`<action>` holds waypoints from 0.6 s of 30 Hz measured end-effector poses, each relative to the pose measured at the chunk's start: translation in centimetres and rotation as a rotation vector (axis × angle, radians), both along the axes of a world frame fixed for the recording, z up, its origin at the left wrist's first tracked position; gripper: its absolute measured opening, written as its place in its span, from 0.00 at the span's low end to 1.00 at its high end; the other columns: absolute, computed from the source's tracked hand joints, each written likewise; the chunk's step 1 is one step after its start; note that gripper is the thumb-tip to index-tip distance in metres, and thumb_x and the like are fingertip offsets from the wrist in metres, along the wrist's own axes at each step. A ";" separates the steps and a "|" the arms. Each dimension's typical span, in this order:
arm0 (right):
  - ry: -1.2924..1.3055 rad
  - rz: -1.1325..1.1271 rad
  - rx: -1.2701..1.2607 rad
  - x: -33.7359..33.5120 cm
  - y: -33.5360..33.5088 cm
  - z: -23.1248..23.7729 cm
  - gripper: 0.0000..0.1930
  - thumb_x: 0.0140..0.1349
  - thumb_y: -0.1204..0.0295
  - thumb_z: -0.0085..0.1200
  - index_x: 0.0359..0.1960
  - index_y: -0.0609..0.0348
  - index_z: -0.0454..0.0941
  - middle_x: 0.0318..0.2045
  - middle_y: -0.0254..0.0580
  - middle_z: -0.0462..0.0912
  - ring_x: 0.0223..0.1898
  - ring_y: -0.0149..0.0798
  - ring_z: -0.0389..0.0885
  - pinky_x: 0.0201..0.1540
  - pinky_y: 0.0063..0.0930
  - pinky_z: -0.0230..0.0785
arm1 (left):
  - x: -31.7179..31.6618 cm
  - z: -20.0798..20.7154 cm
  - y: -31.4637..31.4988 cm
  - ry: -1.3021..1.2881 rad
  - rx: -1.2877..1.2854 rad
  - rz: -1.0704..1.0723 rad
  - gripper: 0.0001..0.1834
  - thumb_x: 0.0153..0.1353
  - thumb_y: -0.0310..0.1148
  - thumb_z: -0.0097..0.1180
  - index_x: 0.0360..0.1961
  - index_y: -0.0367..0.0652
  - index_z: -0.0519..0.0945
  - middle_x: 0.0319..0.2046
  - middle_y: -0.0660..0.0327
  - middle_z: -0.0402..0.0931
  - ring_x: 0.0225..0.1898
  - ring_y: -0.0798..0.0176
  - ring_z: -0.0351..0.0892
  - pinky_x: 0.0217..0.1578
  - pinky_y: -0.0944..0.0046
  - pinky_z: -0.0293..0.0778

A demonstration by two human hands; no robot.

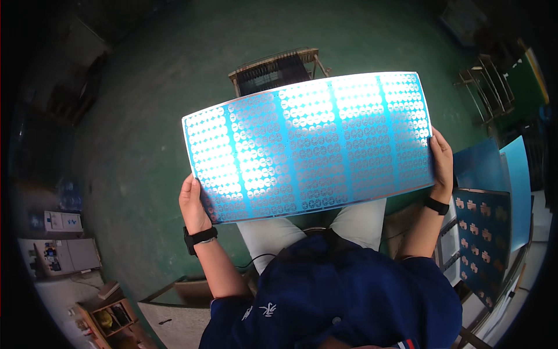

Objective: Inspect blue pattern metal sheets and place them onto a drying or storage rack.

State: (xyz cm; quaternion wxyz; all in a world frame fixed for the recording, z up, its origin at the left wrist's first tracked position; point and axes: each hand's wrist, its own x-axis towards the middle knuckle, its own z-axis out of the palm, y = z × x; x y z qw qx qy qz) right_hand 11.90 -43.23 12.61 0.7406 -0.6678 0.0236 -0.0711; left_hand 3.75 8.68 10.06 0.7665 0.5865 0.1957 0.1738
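Between my two hands I hold up a wide blue panel [343, 148], which looks like a printed circuit board sheet, covered with rows of small round metallic patterns in several bands. Bright glare washes out its upper and left parts. My left hand [193, 203] grips the lower left edge, fingers curled behind and thumb at the front. On the opposite side, my right hand [442, 161] is closed around the right edge. The panel tilts, its right end higher than its left. Both wrists wear black bands. The fingertips behind the panel are hidden.
A slatted rack [273, 72] stands on the green floor [151, 116] beyond the panel. At right lean a dark panel [479, 238] with copper-coloured patterns and plain blue sheets [514, 186]. A wooden box [113, 320] with compartments is at lower left, near a white cabinet [70, 256].
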 end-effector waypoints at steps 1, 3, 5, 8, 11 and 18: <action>0.010 0.025 -0.042 0.1 -0.2 -0.3 0.20 0.65 0.70 0.45 0.56 0.68 0.66 0.47 0.42 0.76 0.45 0.29 0.75 0.50 0.21 0.65 | -0.2 0.0 0.2 -0.008 -0.008 -0.001 0.14 0.65 0.30 0.45 0.47 0.34 0.73 0.39 0.61 0.78 0.38 0.71 0.75 0.41 0.71 0.70; 0.011 0.032 -0.047 0.3 -0.3 -0.9 0.20 0.65 0.70 0.46 0.56 0.68 0.66 0.47 0.41 0.76 0.45 0.29 0.75 0.50 0.21 0.65 | -0.4 0.1 0.0 -0.008 -0.001 0.022 0.15 0.65 0.31 0.45 0.48 0.33 0.73 0.39 0.61 0.78 0.38 0.71 0.76 0.41 0.71 0.70; 0.017 0.034 -0.024 0.3 -0.8 -1.5 0.18 0.65 0.72 0.45 0.54 0.68 0.67 0.46 0.40 0.77 0.45 0.28 0.74 0.50 0.20 0.65 | -0.5 0.1 0.1 0.028 0.016 0.008 0.16 0.66 0.32 0.43 0.50 0.33 0.72 0.41 0.60 0.77 0.40 0.70 0.75 0.42 0.71 0.70; 0.021 0.030 -0.010 0.1 -1.6 -2.2 0.18 0.65 0.72 0.45 0.54 0.68 0.68 0.46 0.40 0.76 0.45 0.28 0.74 0.50 0.20 0.64 | -0.4 0.3 -0.2 0.026 -0.012 -0.010 0.16 0.67 0.31 0.42 0.50 0.34 0.72 0.42 0.59 0.76 0.42 0.70 0.74 0.44 0.71 0.69; 0.003 0.018 -0.010 -0.1 -1.4 -2.1 0.17 0.66 0.73 0.43 0.54 0.69 0.68 0.47 0.42 0.76 0.47 0.29 0.73 0.51 0.22 0.64 | -0.3 1.4 -0.8 0.012 -0.059 -0.054 0.16 0.67 0.31 0.41 0.50 0.33 0.72 0.43 0.59 0.76 0.43 0.69 0.74 0.45 0.69 0.69; -0.010 -0.064 0.012 -0.1 -2.1 -3.0 0.18 0.66 0.73 0.41 0.55 0.68 0.66 0.47 0.41 0.75 0.48 0.30 0.73 0.54 0.21 0.61 | -0.4 1.3 -0.9 -0.144 -0.045 -0.071 0.14 0.64 0.31 0.47 0.49 0.36 0.72 0.43 0.60 0.77 0.43 0.70 0.75 0.46 0.69 0.69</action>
